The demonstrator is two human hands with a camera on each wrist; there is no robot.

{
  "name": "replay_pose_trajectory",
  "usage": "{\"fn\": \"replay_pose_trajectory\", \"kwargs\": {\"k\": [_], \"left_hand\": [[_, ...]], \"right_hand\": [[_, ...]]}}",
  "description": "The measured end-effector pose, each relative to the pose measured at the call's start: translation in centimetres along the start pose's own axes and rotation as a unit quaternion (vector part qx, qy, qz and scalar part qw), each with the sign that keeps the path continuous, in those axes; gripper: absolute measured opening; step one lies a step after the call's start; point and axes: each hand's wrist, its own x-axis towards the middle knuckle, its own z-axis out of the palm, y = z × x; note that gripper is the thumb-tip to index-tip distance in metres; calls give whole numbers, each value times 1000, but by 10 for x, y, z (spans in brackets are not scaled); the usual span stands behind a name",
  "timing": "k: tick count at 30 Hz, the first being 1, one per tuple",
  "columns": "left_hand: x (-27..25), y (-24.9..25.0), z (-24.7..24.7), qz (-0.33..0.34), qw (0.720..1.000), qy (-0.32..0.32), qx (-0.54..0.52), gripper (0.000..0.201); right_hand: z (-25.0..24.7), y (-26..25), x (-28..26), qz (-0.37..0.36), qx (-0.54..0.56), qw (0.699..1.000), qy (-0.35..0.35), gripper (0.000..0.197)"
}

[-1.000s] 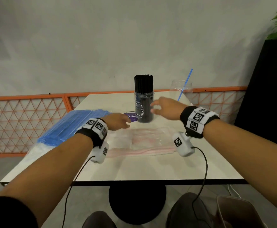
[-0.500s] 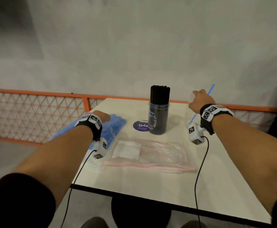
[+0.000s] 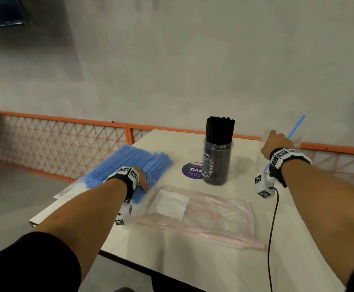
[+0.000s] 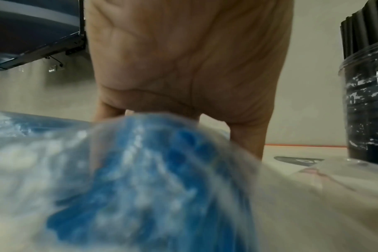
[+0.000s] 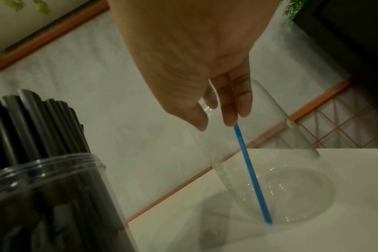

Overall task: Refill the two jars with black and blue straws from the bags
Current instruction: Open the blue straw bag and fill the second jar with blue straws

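A clear bag of blue straws point(image 3: 138, 159) lies at the table's left edge. My left hand point(image 3: 140, 178) is on its near end; the left wrist view shows my palm point(image 4: 162, 102) over the bulging bag point(image 4: 140, 170), thumb and fingers down either side, tips hidden. A jar packed with black straws point(image 3: 216, 163) stands mid-table. At the far right, my right hand point(image 3: 277, 140) pinches the rim of a clear jar point(image 3: 297, 142) holding one blue straw point(image 3: 296, 127). In the right wrist view the hand point(image 5: 218, 119) has its thumb outside the jar point(image 5: 291, 170) and fingers inside, against the straw point(image 5: 248, 167).
An empty clear bag with a pink zip strip point(image 3: 197, 211) lies flat in front of the black-straw jar. A round purple sticker point(image 3: 192, 170) sits beside that jar. An orange mesh railing point(image 3: 66, 144) runs behind the white table point(image 3: 193, 260). A cable hangs from my right wrist.
My right hand left the black-straw jar, moved right and took hold of the clear jar's rim. My left hand moved left from the sticker onto the blue-straw bag. The head view turned left.
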Motion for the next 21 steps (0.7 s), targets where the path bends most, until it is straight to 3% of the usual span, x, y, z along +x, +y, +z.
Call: {"fn": "replay_pose_trajectory", "kwargs": {"k": [3,9,15,19,21], "left_hand": [[3,-4,2,5,1000,11,-11,96],[-4,-7,3,28,995,94,27,60],[-9,-18,-5,38,988,150,-6,42],[-11,-29,-27,40,979,193,-45,52],[-13,-38,-41,44,970,227,-71,56]], "right_hand": [[-4,-1,-7,2,-1,1000,29,23],[-51,-21,-23,-23,62,988,142,35],[-132,-77,-43,-137,185,913,337,29],[-157,-133,-79,-251,215,873,358,26],[-149,-161,-103,-290,210,877,320,25]]}}
